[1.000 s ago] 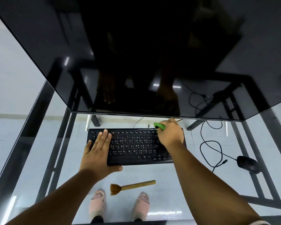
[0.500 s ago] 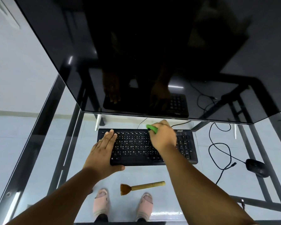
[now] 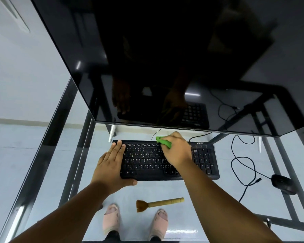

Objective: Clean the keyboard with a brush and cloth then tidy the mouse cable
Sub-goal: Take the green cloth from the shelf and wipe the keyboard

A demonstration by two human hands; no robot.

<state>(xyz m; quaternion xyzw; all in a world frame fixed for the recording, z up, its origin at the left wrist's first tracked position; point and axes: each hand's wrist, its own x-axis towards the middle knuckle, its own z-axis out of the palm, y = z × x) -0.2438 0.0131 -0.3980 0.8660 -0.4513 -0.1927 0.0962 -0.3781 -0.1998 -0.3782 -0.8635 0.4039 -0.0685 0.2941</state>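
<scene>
The right hand (image 3: pixel 177 150) bunches a green cloth (image 3: pixel 163 142) against the top key rows of the black keyboard (image 3: pixel 204 159), while the left hand (image 3: pixel 112 165) lies flat with straight fingers on its left end, thumb along the front edge. A hard wipe could skid the keyboard across the glass counter (image 3: pixel 209 193) or snag a keycap. The brush (image 3: pixel 159 203) lies near the counter's front edge, so a swinging forearm could knock it off, and the loose mouse cable (image 3: pixel 242 165) on the right could catch a wide stroke.

Green cloth (image 3: pixel 163 143) mostly hidden, apparently bunched under right hand (image 3: pixel 177 151).
</scene>
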